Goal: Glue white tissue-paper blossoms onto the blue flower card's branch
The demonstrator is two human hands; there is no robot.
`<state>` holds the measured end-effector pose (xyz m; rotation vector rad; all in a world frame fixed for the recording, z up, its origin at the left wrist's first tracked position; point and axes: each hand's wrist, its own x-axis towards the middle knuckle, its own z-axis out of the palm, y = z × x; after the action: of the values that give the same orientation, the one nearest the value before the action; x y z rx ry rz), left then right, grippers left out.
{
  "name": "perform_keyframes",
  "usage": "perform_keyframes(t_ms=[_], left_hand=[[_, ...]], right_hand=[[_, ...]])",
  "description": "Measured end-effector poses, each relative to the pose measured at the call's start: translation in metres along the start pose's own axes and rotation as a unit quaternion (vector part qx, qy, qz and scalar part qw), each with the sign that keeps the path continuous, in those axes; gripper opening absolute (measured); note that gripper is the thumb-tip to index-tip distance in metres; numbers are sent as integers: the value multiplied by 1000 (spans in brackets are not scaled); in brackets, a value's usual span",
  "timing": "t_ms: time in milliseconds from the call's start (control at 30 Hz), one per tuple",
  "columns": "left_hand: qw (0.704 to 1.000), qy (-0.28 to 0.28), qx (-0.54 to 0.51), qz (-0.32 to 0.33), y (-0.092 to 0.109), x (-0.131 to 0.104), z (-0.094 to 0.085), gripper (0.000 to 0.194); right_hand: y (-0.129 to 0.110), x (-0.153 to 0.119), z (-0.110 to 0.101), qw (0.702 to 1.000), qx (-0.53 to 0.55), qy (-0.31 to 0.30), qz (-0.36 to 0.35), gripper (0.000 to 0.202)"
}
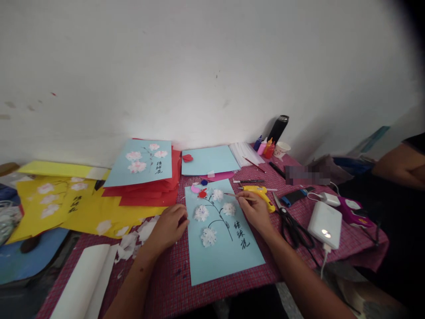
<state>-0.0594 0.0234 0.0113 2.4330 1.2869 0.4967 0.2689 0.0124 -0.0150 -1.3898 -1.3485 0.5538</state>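
Note:
My right hand (254,210) holds a thin paintbrush (239,196), its tip at the top white paper flower (218,194). That flower is one of several on a light blue sheet (202,270) with a drawn dark stem and black writing. Small purple specks dot the flowers. My left hand (171,223) rests at the sheet's left edge with its fingers curled; what they hold, if anything, is hidden. Dabs of red paint (202,193), pink paint (195,189) and blue paint (204,182) lie by the sheet's top left corner.
Black scissors (292,223), a yellow glue gun (260,193) and a white power bank (325,224) lie on the right. Paint bottles (265,147) and a black flask (278,129) stand behind. Left are a finished blue picture (142,166), yellow sheets (113,210) and paper scraps (128,246). A person's arm (398,161) shows far right.

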Motion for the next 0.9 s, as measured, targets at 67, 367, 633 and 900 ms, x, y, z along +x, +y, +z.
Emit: perform_keyframes(t_ms=[67,367,633,900], left_hand=[[1000,0,3,-1,0,0,0,6],[1000,4,-6,2,-2,0,1,7],[1000,-4,-7,-3,0,0,0,7],[1000,-3,3,-1,-1,0,0,6]], right_hand=[[4,0,1,1000,12,-10,2,18],[9,2,6,999,30,-5,10,20],[3,4,9,1000,18,-3,0,18],[0,0,5,1000,25,5,-15,18]])
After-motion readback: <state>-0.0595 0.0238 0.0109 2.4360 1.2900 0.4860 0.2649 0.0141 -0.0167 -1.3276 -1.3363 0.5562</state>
